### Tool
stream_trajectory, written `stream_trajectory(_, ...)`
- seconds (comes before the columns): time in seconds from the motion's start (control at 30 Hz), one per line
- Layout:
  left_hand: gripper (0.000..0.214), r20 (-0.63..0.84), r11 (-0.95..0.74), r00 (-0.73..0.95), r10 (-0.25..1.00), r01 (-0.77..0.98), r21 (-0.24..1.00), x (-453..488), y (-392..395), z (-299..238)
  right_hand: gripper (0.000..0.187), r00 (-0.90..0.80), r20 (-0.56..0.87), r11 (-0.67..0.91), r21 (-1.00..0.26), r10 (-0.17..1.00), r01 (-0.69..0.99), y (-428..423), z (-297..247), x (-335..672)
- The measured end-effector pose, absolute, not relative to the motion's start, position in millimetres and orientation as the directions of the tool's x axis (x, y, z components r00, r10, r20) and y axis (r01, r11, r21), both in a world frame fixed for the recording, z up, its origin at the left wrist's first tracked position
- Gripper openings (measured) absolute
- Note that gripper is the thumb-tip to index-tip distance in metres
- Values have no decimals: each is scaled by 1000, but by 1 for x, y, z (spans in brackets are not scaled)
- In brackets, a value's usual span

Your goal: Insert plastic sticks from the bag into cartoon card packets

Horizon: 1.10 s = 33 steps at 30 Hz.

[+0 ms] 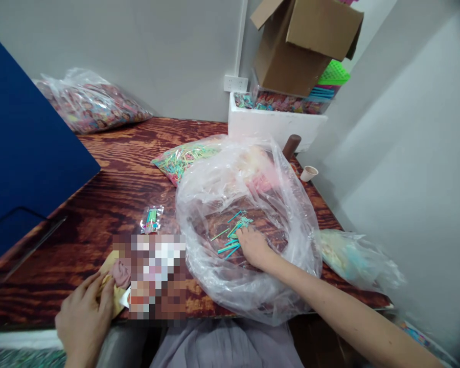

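Thin, straight blue and green sticks (230,247) lie in a loose scatter within the wide mouth of a large, crumpled clear plastic bag (193,245); the bag spreads near the middle of the near edge of the dark red-brown wood-grained desk (118,179), its lower folds reaching over that edge; paler blue-green bits sit at the far end of the scatter.

The right hand (255,248) reaches in over the bag's near rim, fingers bent down and bunched at the sticks; I cannot tell whether it has hold of any; the left hand (86,306) is by the near edge, towards the near left corner, fingers half curled over a soft yellow and pink bundle (121,272), and how firmly it grips is hidden; pixelation covers what lies just beside that bundle.

The sticks look very light, fairly stiff and smooth, so they would probably roll or slide under a flat push, and they may snap if bent; a gentle fingertip pinch at mid-length should suit, with several gathered parallel first; the film looks slack and slippery, easily dragged by a wrist.

1 small clear packet of green and blue sticks (152,220) lies left of the bag; 1 pale paper cup (308,174) stands near the desk's right edge.
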<state>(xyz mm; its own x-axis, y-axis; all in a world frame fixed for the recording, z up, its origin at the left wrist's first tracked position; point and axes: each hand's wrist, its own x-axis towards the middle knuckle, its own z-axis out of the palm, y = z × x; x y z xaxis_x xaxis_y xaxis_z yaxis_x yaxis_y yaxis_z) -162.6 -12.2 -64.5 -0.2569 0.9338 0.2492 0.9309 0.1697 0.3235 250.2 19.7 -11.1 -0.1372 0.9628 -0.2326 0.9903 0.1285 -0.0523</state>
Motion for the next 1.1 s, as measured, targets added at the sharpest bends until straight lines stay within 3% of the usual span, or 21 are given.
stream_trajectory(0.1,60,297,187,-235,926,965,182,-161,-12,-63,28,-219,-263,187,-140,940,972,23,-7,275)
stream_trajectory(0.23,60,318,167,-199,927,978,125,-162,-13,-64,33,-317,-285,245,-262,905,933,21,-4,316)
stream_trajectory(0.5,58,320,185,-214,923,975,120,-160,-12,-63,32,-424,-278,426,-55,862,903,-3,-20,341)
stream_trajectory(0.83,53,287,182,-215,933,974,137,-162,-13,-63,24,-333,-212,381,256,919,889,-9,-23,299)
stream_trajectory(0.97,54,310,180,-216,926,974,140,-161,-14,-62,24,-393,-176,428,266,902,864,-15,-26,293)
stream_trajectory(1.1,50,321,177,-214,922,974,141,-162,-14,-64,23,-470,-154,490,142,869,860,-17,-25,307)
